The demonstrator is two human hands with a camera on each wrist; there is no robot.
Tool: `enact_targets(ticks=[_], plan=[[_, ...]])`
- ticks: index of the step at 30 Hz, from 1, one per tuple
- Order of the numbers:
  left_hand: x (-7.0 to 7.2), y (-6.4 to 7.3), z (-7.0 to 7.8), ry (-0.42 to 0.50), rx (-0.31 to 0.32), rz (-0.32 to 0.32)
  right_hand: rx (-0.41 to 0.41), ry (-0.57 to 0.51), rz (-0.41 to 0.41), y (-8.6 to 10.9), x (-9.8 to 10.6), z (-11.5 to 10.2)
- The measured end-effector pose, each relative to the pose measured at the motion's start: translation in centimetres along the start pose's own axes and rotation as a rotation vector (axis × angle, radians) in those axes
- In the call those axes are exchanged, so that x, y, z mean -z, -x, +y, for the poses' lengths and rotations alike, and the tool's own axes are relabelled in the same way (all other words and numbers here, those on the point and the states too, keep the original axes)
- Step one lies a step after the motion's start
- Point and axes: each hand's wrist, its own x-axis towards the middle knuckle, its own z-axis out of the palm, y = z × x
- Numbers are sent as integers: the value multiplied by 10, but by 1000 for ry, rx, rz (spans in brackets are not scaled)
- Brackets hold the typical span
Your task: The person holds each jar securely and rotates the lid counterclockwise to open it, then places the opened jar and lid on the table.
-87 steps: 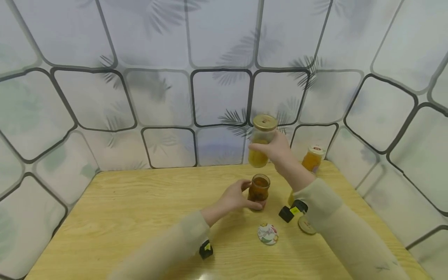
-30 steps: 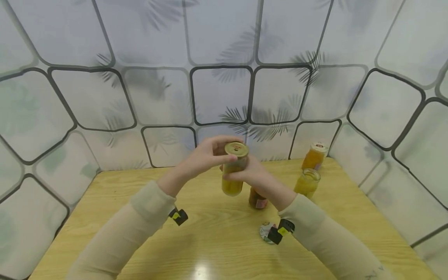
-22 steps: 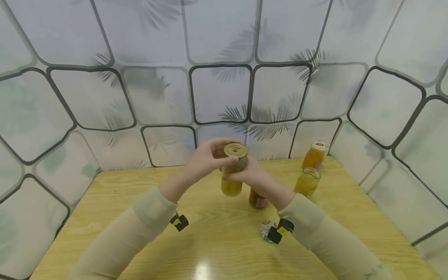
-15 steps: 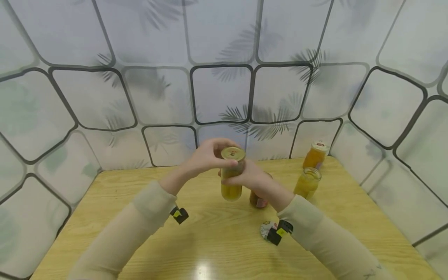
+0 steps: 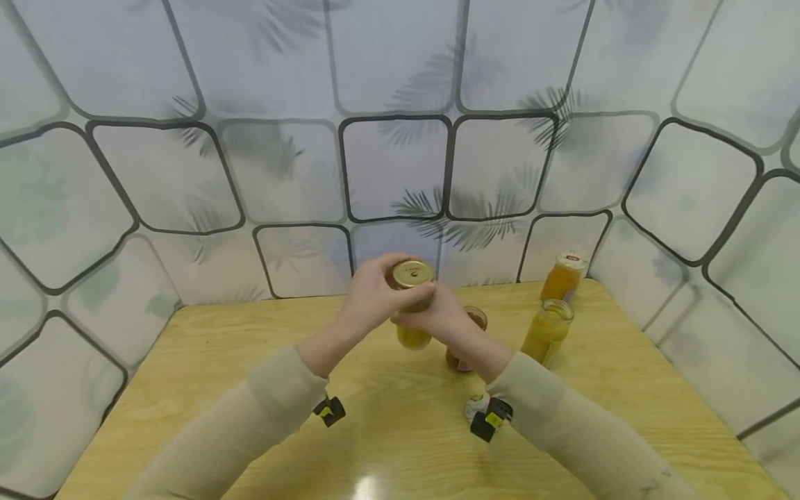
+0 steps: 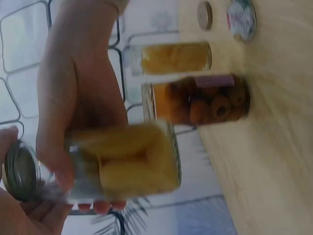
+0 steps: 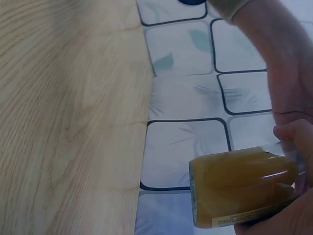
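Above the table, my right hand (image 5: pixel 446 316) grips a glass jar (image 5: pixel 414 338) of yellow contents around its upper body. The fingers and thumb of my left hand (image 5: pixel 375 288) are curled round its gold lid (image 5: pixel 412 273). In the left wrist view the lid (image 6: pixel 22 171) looks tilted at the jar's mouth; blur hides whether it is fully apart. The right wrist view shows the jar's base and yellow body (image 7: pixel 244 188), with a small label strip. Just right of it, partly behind my right hand, stands a lidless brown jar (image 5: pixel 476 317) with dark round fruit.
A lidless jar of yellow contents (image 5: pixel 547 330) and a lidded orange jar (image 5: pixel 560 276) stand at the right of the wooden table (image 5: pixel 250 389). A patterned lid (image 5: pixel 476 405) lies near my right wrist; a gold lid (image 6: pixel 205 15) lies beside it. Patterned walls enclose the table.
My left hand has left the brown jar and now grips the gold lid, its thumb having swung across. The held jar has come left and lower in my right hand.
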Motion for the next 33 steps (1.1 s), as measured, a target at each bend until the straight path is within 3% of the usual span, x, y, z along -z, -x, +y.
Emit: enact_targets(ticks=[3,7,15,24,33], plan=[[-5,6,1,-5,19,94,26,-23,19,-1,-5,0],[-6,9,3,-27,29,138,34,-11,33,-3,-7,0],[0,12,5,-57,29,129,9,90,46,-3,-9,0],[7,18,4,-42,20,95,15,131,28,-2,-11,2],[16,23,4,-4,-15,125,-11,95,3,0,-11,5]])
